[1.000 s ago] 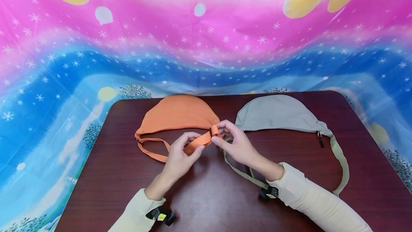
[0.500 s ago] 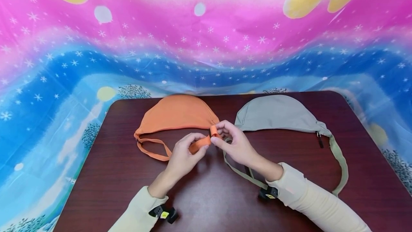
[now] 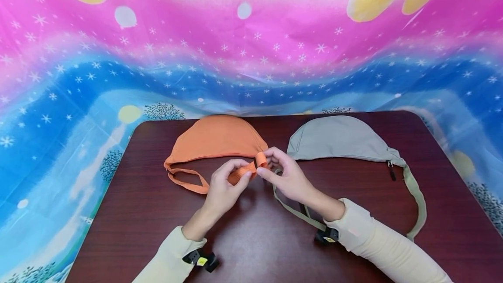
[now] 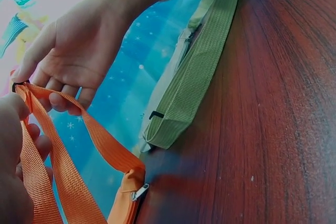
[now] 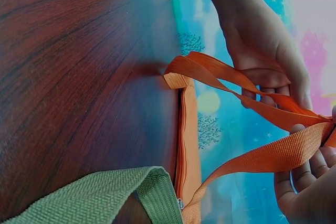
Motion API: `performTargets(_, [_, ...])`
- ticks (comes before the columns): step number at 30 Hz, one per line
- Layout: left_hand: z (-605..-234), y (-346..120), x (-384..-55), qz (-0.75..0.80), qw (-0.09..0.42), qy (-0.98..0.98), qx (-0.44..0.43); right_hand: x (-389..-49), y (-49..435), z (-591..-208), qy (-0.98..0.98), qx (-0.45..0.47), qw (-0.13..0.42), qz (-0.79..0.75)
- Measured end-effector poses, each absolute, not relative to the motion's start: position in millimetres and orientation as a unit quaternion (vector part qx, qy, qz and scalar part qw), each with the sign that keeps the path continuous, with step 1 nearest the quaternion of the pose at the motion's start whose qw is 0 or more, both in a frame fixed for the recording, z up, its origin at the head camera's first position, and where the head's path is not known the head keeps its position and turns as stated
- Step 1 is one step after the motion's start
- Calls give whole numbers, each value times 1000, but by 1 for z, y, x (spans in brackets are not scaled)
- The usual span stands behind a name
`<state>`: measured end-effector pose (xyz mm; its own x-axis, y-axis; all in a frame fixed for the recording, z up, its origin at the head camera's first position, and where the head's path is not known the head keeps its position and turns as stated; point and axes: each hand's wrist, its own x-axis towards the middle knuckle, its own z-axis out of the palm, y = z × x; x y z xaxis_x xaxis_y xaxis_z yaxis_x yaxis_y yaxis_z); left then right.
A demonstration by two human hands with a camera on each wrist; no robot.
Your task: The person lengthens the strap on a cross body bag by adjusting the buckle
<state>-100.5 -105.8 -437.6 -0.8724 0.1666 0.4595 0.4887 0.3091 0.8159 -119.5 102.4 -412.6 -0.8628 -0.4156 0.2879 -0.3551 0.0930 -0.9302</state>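
An orange waist bag (image 3: 220, 139) lies at the back left of the table, its webbing strap (image 5: 262, 156) lifted off the tabletop between both hands. My left hand (image 3: 225, 189) pinches the strap between thumb and fingers, just left of a black slider (image 3: 255, 162). On the slider's other side, my right hand (image 3: 290, 177) holds a short strap loop (image 3: 261, 159) with thumb and fingertips. In the left wrist view, strap lengths (image 4: 68, 171) run down from the slider to the bag, where a silver zip pull (image 4: 140, 191) shows. Fingers partly hide the slider in the right wrist view.
A grey waist bag (image 3: 338, 139) lies at the back right, a black zip pull (image 3: 391, 171) hanging at its right end. Its green strap (image 3: 417, 200) curves over the dark wooden table (image 3: 251, 248) and passes under the right forearm. A printed cloth (image 3: 251, 56) hangs behind.
My left hand has shifted slightly right, closer to the slider, and less strap shows between the hands. The right hand stays nearly in place; both bags have not moved.
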Motion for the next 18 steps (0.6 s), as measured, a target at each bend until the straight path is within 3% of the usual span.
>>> performTargets(18, [-432, -98, -102, -568, 159, -778, -216, -119, 104, -413, 733, -265, 51, -624])
